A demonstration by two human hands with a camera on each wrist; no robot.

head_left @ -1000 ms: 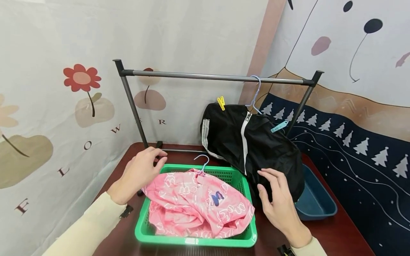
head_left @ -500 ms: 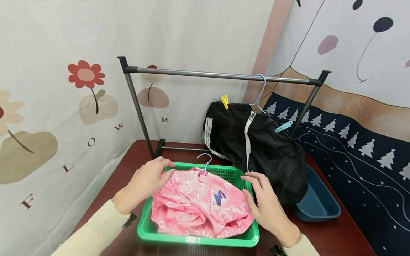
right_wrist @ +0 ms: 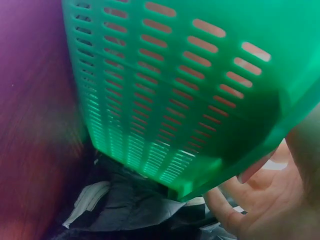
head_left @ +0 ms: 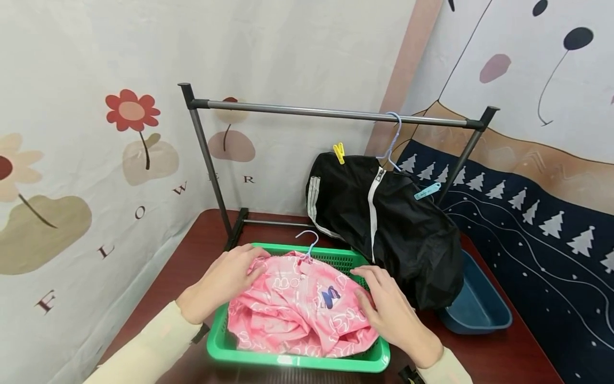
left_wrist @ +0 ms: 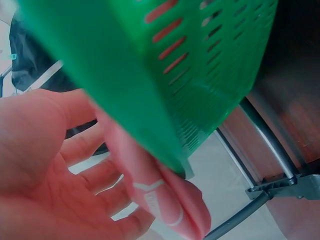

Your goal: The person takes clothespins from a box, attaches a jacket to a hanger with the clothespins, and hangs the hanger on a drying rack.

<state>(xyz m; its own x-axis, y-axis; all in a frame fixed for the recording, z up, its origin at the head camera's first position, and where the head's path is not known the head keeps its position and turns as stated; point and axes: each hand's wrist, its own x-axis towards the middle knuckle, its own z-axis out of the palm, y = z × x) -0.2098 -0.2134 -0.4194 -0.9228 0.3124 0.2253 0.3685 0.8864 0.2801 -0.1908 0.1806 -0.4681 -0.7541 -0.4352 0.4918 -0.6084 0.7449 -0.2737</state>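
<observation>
A pink jacket with white outline prints and a blue mark lies bunched in a green plastic basket, a light-blue hanger at its collar. My left hand rests at the jacket's left shoulder, fingers loosely bent. In the left wrist view the left hand has its palm facing a fold of pink cloth that hangs over the basket rim. On the other side, my right hand is at the jacket's right sleeve with fingers relaxed. The right wrist view shows the right hand beside the rim.
Behind the basket stands a metal clothes rack. A black jacket with a white zipper hangs from it, with a yellow clothespin and a blue clothespin on it. A dark blue tub sits at the right on the dark red table.
Both hands have come inward and settled on the two sides of the pink jacket. The right hand has moved left from beside the black jacket. The head view has shifted slightly.
</observation>
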